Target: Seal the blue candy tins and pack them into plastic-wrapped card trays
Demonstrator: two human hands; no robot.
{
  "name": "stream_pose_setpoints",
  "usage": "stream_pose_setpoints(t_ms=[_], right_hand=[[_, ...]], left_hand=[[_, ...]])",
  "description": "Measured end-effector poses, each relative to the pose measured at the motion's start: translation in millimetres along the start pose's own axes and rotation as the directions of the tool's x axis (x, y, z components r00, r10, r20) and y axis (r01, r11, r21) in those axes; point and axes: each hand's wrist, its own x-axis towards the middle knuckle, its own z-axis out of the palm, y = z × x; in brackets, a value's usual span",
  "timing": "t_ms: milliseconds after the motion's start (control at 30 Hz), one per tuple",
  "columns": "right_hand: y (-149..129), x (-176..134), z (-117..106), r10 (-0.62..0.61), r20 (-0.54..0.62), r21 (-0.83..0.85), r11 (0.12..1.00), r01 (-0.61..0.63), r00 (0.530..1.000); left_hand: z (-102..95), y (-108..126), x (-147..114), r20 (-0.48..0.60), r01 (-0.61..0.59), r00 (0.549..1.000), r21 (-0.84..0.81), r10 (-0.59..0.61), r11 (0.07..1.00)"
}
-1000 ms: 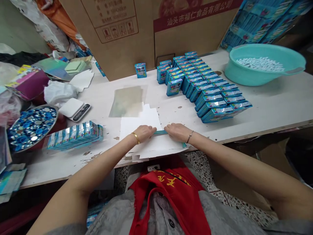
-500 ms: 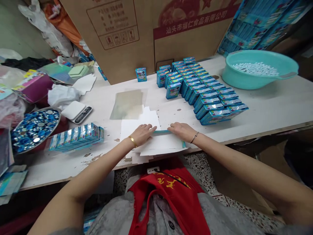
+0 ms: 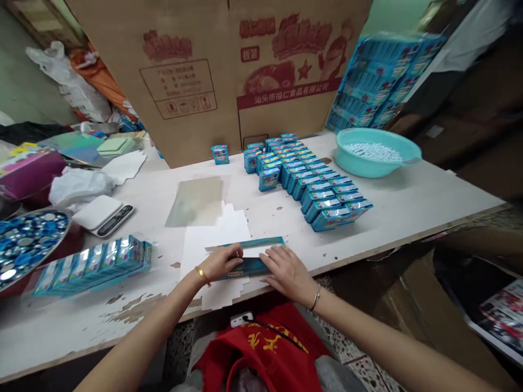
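Observation:
A blue printed cardboard tray (image 3: 249, 266), white inside, lies partly folded at the table's front edge. Its front and back walls stand up. My left hand (image 3: 223, 263), with a gold bracelet, is closed on the tray's left part, thumb and fingers curled over the front wall. Farther right, my right hand (image 3: 288, 272) grips the same wall, fingers over its top edge and thumb in front. White flat cardboard blanks (image 3: 216, 228) lie beneath and behind the tray. My palms hide parts of both tray ends.
Rows of small blue candy boxes (image 3: 310, 182) stand to the right, before a large brown carton (image 3: 183, 136). A turquoise basin (image 3: 368, 167) holds white pieces. At left are a wrapped box row (image 3: 98, 264), a kitchen scale (image 3: 102, 213) and a bowl of blue-silver pieces (image 3: 67, 218).
The cardboard has gone from lying white side up to having raised blue walls. Both hands came nearer my body, and my fingers curled over the front wall. The camera view shifted.

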Motion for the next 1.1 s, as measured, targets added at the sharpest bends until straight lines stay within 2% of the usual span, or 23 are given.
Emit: stream_pose_setpoints(t_ms=[100,167,233,300,400,500,667,800,900,1100], right_hand=[[-3,-19,28,0.012,-0.031,-0.113,0.994,-0.015,0.999],[0,-22,43,0.02,-0.07,-0.161,0.986,-0.031,0.997],[2,-20,49,0.026,-0.078,-0.189,0.981,-0.04,0.997],[1,-18,47,0.04,-0.029,-0.198,0.979,-0.045,0.999],[-4,-15,37,0.094,0.107,-0.186,0.98,-0.073,0.99],[-6,-13,29,0.169,0.242,-0.18,0.975,-0.127,0.955],[-5,-6,20,0.183,0.403,-0.156,0.979,-0.129,0.897],[-5,-4,16,0.168,0.443,-0.149,0.982,-0.113,0.88],[-5,-6,16,0.178,0.442,-0.149,0.981,-0.123,0.879],[-3,-6,15,0.199,0.431,-0.113,0.98,-0.165,0.88]], left_hand=[[6.8,2,-11,-0.08,-0.095,0.99,0.209,0.114,0.973],[17.8,5,-20,-0.116,-0.104,0.981,0.376,0.158,0.921],[30.7,7,-26,-0.133,-0.053,0.983,0.468,0.129,0.882],[40.8,10,-27,-0.122,-0.008,0.989,0.503,0.081,0.864],[44.7,14,-24,-0.076,0.019,0.997,0.504,0.022,0.863],[39.2,16,-18,-0.015,0.027,1.0,0.463,-0.022,0.886],[34.0,23,-12,0.08,-0.013,0.996,0.505,-0.032,0.863],[36.4,29,-10,0.064,-0.005,0.997,0.572,-0.039,0.82],[34.8,26,-8,0.1,0.006,0.993,0.519,-0.068,0.855],[25.7,19,0,0.194,-0.039,0.98,0.42,-0.048,0.907]])
